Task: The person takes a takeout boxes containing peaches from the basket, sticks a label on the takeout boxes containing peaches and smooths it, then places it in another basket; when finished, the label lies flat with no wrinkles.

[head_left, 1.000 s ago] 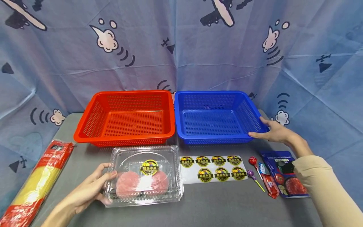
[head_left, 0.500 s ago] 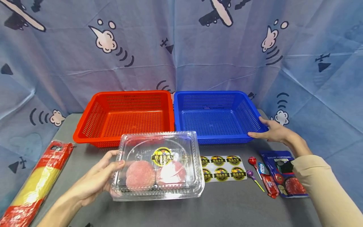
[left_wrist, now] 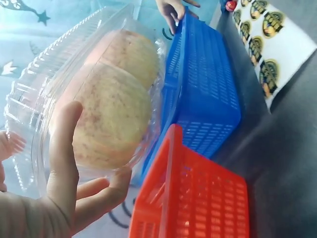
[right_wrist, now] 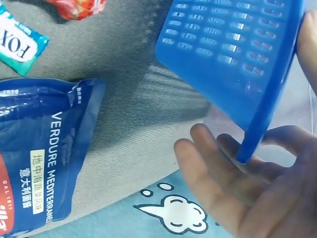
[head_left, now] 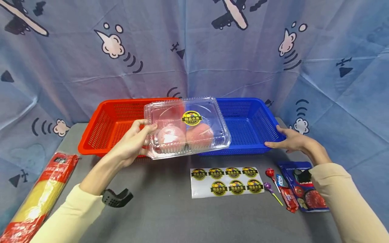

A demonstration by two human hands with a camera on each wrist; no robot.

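My left hand [head_left: 132, 141] grips the left end of a clear plastic fruit box [head_left: 209, 113]. Thumb and fingers are on its side in the left wrist view. Inside lie two round pinkish fruits [head_left: 199, 135] like peaches, and the lid carries a black-and-yellow round sticker [head_left: 191, 118]. The box is raised and slightly tilted, overlapping the red basket [head_left: 100, 151] and the blue basket [head_left: 247, 148] in the head view. At the blue basket's right corner, my right hand [head_left: 293, 139] holds the rim, thumb on one side and fingers reaching under it in the right wrist view.
A sheet of round stickers [head_left: 209, 194] lies in front of the blue basket. To its right are two lollipops [head_left: 269, 172], small wrapped sweets [head_left: 289, 199] and a blue sauce pouch [head_left: 316, 199]. A long red-and-yellow noodle packet [head_left: 37, 195] is at the left. A patterned curtain [head_left: 158, 50] hangs behind.
My left hand has lifted the fruit box off the table and carried it forward and right, up over the baskets' adjoining sides. The right hand has stayed at the blue basket's corner.
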